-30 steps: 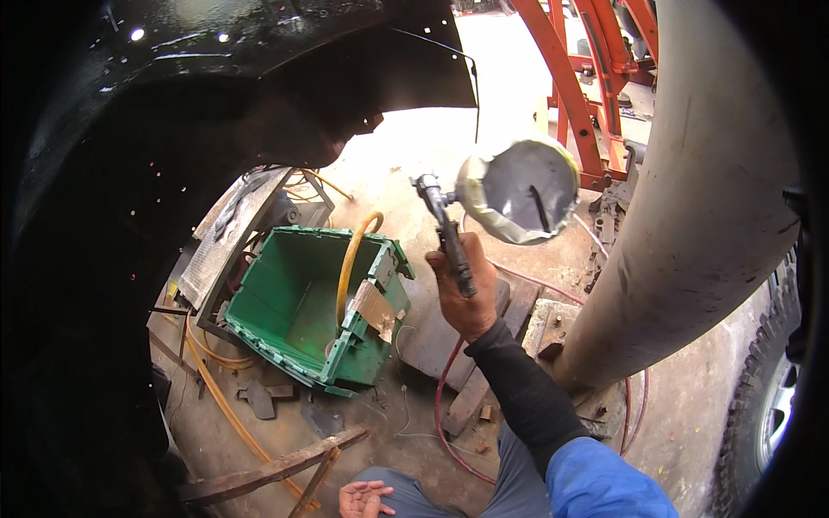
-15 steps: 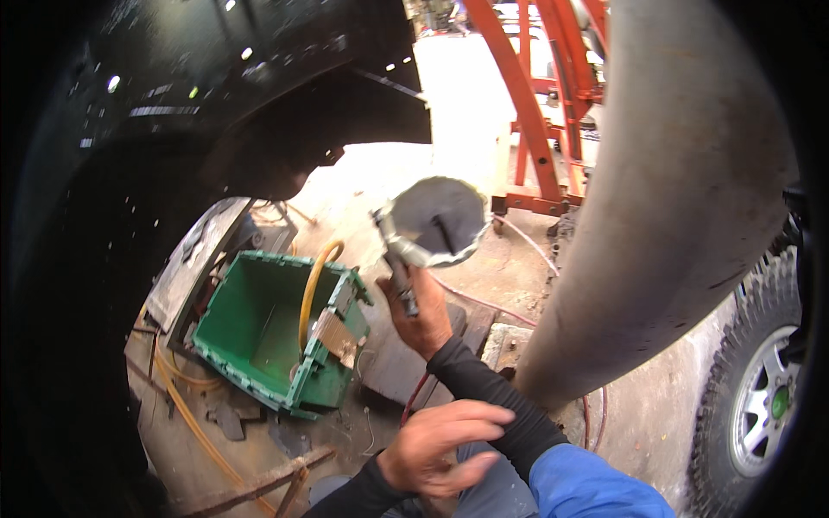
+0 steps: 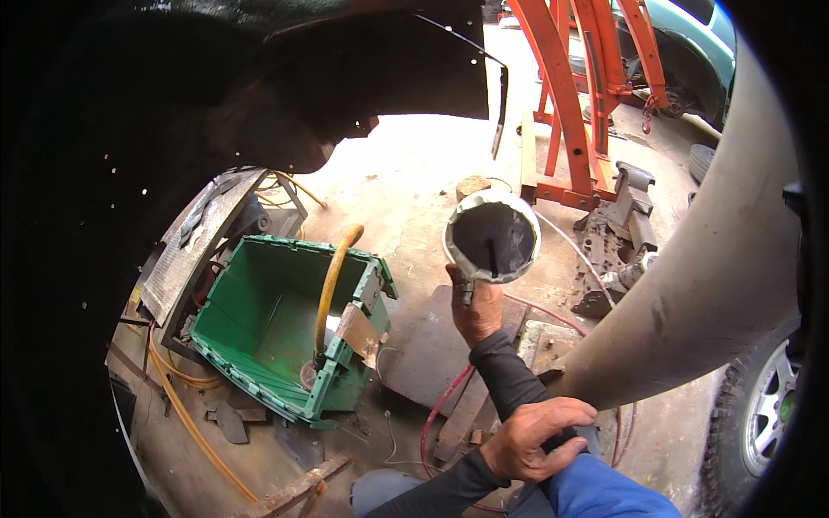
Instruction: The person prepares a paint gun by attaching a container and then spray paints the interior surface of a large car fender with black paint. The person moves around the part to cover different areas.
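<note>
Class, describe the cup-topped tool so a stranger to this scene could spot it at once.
Start at the wide grey pillar on the right, then move left to the right hand. It grips the cup-topped tool. Unlike the boxy green crate farther left, its mouth is round, with a crinkled pale rim around a dark inside.

Most of the tool (image 3: 467,294) is hidden behind the pale-rimmed cup (image 3: 492,240), as is part of the right hand (image 3: 479,314). The black right sleeve (image 3: 508,367) is partly covered by the left hand (image 3: 531,439). The red frame (image 3: 561,112) and teal car (image 3: 695,43) are cut off above, the wheel (image 3: 732,419) by the dark rim.
</note>
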A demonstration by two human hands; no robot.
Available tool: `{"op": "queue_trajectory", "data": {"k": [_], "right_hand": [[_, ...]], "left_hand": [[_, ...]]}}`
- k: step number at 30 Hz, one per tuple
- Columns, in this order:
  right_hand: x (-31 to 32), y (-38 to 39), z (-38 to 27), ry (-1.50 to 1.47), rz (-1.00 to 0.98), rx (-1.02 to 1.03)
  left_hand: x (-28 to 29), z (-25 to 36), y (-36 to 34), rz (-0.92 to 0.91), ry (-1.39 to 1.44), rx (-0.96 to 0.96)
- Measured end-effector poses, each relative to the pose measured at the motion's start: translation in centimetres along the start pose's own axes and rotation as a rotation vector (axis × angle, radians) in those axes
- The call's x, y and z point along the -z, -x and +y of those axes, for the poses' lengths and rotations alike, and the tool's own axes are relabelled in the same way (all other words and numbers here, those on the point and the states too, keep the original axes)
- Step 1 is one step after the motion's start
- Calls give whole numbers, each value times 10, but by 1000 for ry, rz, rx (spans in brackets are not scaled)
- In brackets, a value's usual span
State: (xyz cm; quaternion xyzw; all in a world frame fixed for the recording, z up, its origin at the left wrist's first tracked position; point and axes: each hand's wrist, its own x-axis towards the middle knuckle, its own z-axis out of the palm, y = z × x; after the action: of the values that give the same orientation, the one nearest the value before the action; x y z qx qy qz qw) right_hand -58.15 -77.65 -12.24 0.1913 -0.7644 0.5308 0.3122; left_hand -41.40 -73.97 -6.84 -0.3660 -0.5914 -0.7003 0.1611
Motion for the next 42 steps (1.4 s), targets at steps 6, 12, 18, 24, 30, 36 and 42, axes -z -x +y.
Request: {"op": "queue_trajectory", "data": {"k": [6, 12, 18, 24, 30, 36, 42], "right_hand": [[-36, -11, -5, -102, -68, 32], [-48, -20, -19, -155, -220, 88], [-25, -38, -32, -218, -235, -68], [-25, -50, -38, -246, -116, -6], [-47, -34, -8, -404, -229, -127], [-67, -15, 41, -661, -159, -321], [-52, -2, 79, -892, -179, -417]], "left_hand": [[1, -11, -6, -28, 85, -55], [16, -20, -1, -25, 81, -34], [26, -20, 4, -6, 62, -43], [28, -21, 1, 0, 53, -95], [32, -19, 0, -5, 62, -95], [39, 0, 12, -22, 36, 9], [37, -6, 38, -42, -53, 0]]}}
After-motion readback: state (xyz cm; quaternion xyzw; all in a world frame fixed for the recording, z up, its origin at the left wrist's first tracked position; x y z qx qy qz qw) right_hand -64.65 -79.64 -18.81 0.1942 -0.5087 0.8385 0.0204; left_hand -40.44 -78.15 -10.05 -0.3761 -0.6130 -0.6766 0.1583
